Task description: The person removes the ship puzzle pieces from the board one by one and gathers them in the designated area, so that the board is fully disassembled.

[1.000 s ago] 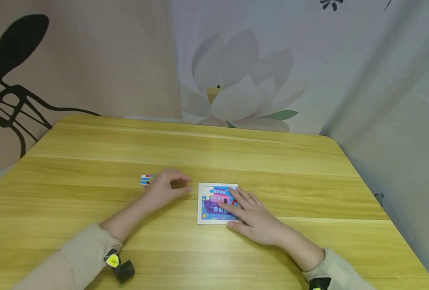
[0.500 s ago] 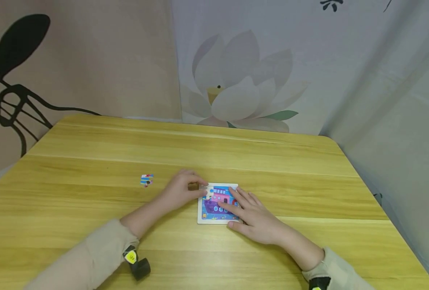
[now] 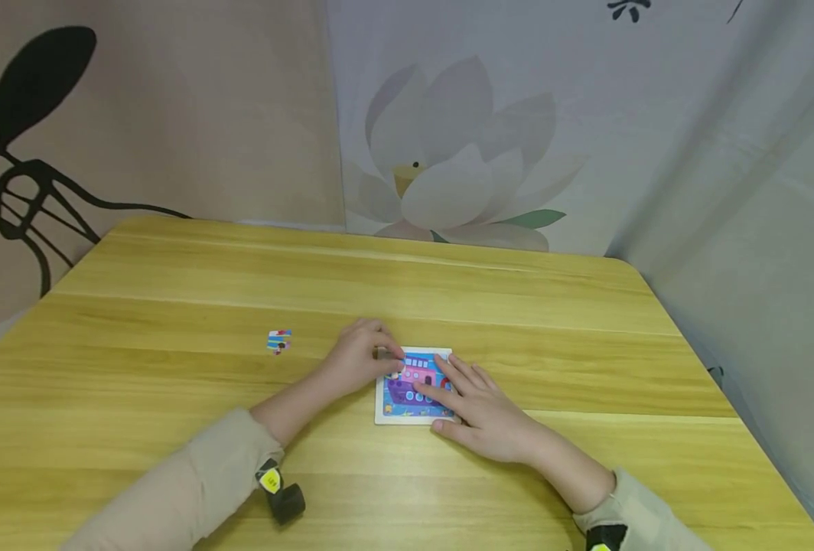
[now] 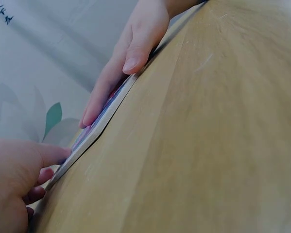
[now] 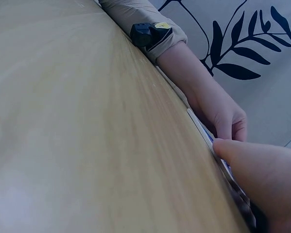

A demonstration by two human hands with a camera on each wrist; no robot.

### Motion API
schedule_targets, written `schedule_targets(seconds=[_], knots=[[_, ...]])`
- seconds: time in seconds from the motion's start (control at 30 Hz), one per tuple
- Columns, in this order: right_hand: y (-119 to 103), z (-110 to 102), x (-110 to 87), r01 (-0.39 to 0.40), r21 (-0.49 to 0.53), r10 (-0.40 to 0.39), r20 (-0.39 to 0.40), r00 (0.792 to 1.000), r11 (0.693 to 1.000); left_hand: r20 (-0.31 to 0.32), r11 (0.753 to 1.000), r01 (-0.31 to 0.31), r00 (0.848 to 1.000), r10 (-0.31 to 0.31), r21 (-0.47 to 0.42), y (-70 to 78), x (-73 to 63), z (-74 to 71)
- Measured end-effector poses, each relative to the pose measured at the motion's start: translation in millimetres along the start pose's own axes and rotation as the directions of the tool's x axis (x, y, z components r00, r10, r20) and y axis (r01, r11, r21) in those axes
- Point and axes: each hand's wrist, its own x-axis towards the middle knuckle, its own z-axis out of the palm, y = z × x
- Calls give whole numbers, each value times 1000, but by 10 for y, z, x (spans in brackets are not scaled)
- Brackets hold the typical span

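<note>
A jigsaw puzzle [image 3: 400, 392] with a pink and purple ship lies in a white frame mid-table. Over its upper left corner my left hand [image 3: 360, 358] pinches a puzzle piece, mostly hidden by the thumb and index finger. My right hand [image 3: 488, 421] rests with spread, straight fingers on the puzzle's right side, covering part of the picture. In the left wrist view, the left hand [image 4: 14, 177] reaches the near end of the thin frame [image 4: 99, 133], its other fingers curled under. The right wrist view shows the right thumb [image 5: 223, 148] along the frame's edge.
Loose puzzle pieces [image 3: 279, 341] lie together on the wooden table [image 3: 193, 344] left of the puzzle. A curtain [image 3: 476, 145] printed with a lotus hangs behind the table's far edge. Black wrist cameras [image 3: 286, 503] are strapped over the sleeves.
My left hand has moved right, from beside the loose pieces to the puzzle's upper left corner, covering the pale gap there. The right hand has stayed in place.
</note>
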Motion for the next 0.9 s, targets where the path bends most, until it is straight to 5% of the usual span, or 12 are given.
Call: schedule_targets(seconds=[0.9], knots=[[5, 0, -4, -8, -4, 8, 2, 1000, 1000, 30, 999, 43, 999, -44, 26, 91, 7, 32]])
